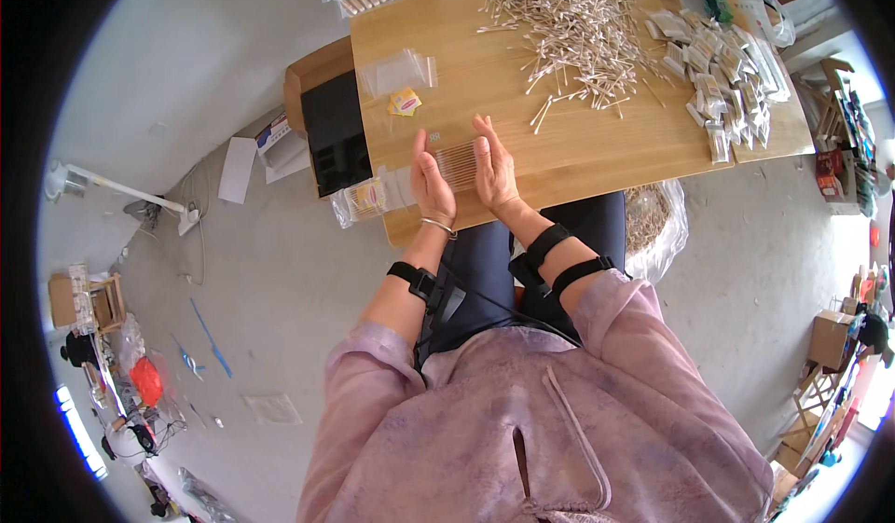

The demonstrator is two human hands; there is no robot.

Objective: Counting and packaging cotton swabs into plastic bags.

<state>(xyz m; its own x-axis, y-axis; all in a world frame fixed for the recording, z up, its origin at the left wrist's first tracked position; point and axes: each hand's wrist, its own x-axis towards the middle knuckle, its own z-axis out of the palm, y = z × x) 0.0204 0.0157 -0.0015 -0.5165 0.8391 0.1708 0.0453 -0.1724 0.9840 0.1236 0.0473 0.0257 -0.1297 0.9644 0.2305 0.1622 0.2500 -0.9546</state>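
A row of cotton swabs (456, 163) lies side by side near the table's front edge, between my two hands. My left hand (433, 185) stands on edge at the left ends of the row, fingers stretched out. Facing it, my right hand (496, 171) is upright at the right ends, its fingers also straight. Neither hand is wrapped around anything. Just left of my left hand, a clear plastic bag (365, 199) with swabs and a yellow card inside lies at the table's corner. Beyond the hands are small yellow cards (405, 102) and flat clear bags (396, 74).
A large heap of loose swabs (578, 24) covers the far middle of the wooden table (615, 150). Filled small packets (732, 85) are piled at the right. A dark panel in a cardboard box (337, 131) adjoins the left edge. A clear sack (655, 225) stands below the table.
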